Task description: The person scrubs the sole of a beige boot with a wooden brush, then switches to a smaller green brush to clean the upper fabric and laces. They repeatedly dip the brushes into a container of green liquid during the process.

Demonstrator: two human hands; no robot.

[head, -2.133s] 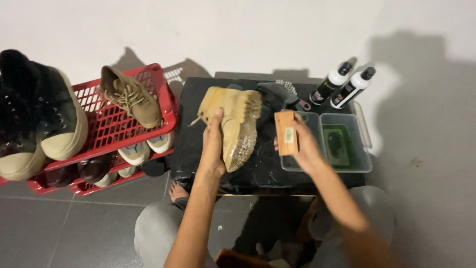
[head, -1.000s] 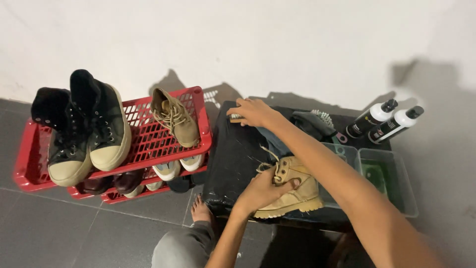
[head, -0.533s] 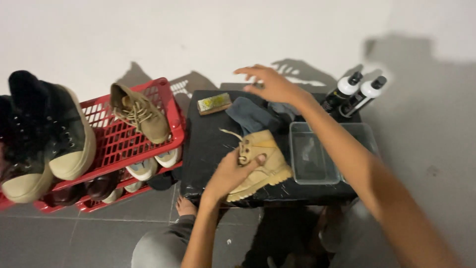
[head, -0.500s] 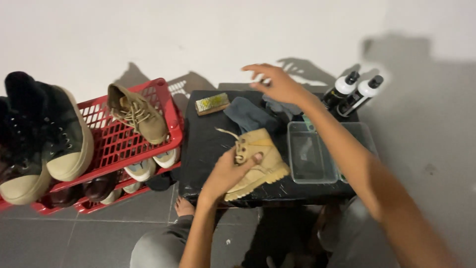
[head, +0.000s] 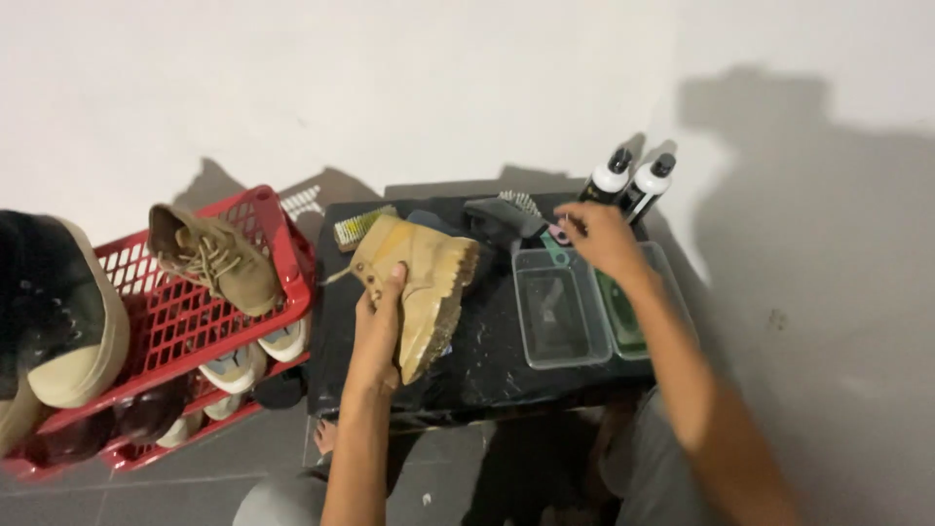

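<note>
Far left, a dark high-top shoe [head: 54,312] sits on a red crate [head: 185,321], with a tan boot [head: 216,258] resting on the crate's top. On the black table [head: 487,360] the left hand [head: 378,326] grips a second tan boot [head: 421,282] by its side — fingers curled round it, sole tipped outward. A clear tray [head: 558,317] lies beside. The right hand [head: 602,239] reaches near two white bottles [head: 628,185] — fingers pinched at a small pink-and-green item [head: 555,244], too small to tell whether it is gripped
</note>
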